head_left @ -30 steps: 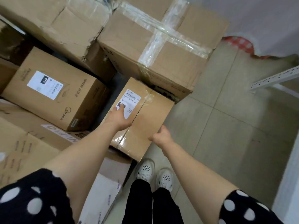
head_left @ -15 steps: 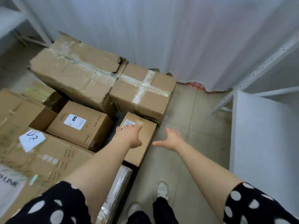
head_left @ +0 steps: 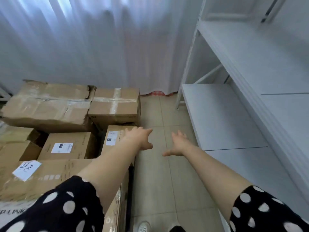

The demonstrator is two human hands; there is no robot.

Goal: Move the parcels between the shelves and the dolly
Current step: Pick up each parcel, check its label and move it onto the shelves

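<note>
While the small labelled parcel (head_left: 112, 144) sits among stacked boxes (head_left: 50, 106), your left hand (head_left: 139, 138) hovers over its edge, right hand (head_left: 178, 144) alongside over floor (head_left: 158, 181), fingers spread and empty, likely bracketing a lift.

The left hand (head_left: 138, 138) is seen with fingers spread above the right edge of a small labelled parcel (head_left: 113, 138); contact cannot be confirmed. The right hand (head_left: 178, 144) is held out at its 3 o'clock, fingers spread and nothing gripped, over the tiled floor (head_left: 158, 181). Cardboard parcels are grouped from 8 to 10 o'clock of the frame. A cross-taped box (head_left: 115, 106) is noted at the small parcel's 12 o'clock, with a battered box (head_left: 46, 104) touching its left side. The white shelving (head_left: 225, 114) is recorded at 3 o'clock and a white curtain (head_left: 83, 39) at 12 o'clock.
</note>
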